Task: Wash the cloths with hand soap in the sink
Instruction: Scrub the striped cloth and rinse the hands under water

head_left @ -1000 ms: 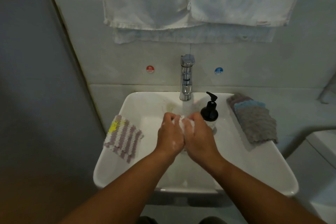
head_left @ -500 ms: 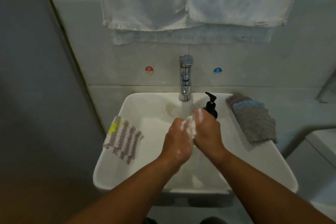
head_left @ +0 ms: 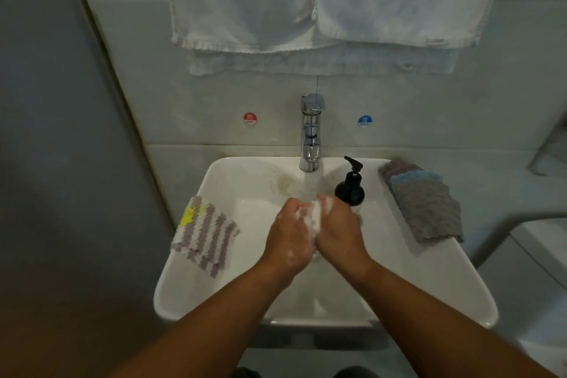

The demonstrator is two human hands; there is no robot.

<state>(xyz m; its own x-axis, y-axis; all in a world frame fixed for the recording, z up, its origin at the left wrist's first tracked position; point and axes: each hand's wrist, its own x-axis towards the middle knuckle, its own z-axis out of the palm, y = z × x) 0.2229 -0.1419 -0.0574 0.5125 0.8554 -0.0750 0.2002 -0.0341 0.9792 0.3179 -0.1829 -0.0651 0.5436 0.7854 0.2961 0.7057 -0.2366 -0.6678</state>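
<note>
A pale tiled wall (head_left: pixel 184 101) fills the back of the room. Two white towels (head_left: pixel 242 0) hang side by side across its top, with a third, paler edge showing below them.

Under them is the white sink (head_left: pixel 408 279), a broad rectangular basin with sloping sides. The person stands at its front edge, bare forearms reaching in over the near rim.

On the right rim lies a stack of cloths (head_left: pixel 426 205), a grey one on top with blue and purplish edges showing at the far end. On the left rim a purple-and-white striped cloth (head_left: pixel 204 235) lies partly over the outer edge, with a yellow patch at its far corner.

The chrome faucet (head_left: pixel 311 132) stands at the middle of the back rim and water (head_left: pixel 310 184) runs from its spout into the basin. Just to its right, inside the basin's back corner, stands a black pump bottle of hand soap (head_left: pixel 349 187), upright, nozzle pointing left.

Over the middle of the basin, near the stream, the left hand (head_left: pixel 288 239) and right hand (head_left: pixel 339 230) are pressed close together, the fingers of both curled round a small white cloth (head_left: pixel 314 218) bunched between them. Foam covers the cloth and the fingertips, and suds fleck the back of the left hand.

On the wall, a red HOT sticker (head_left: pixel 250 118) sits left of the faucet and a blue COLD sticker (head_left: pixel 364 120) right of it.
</note>
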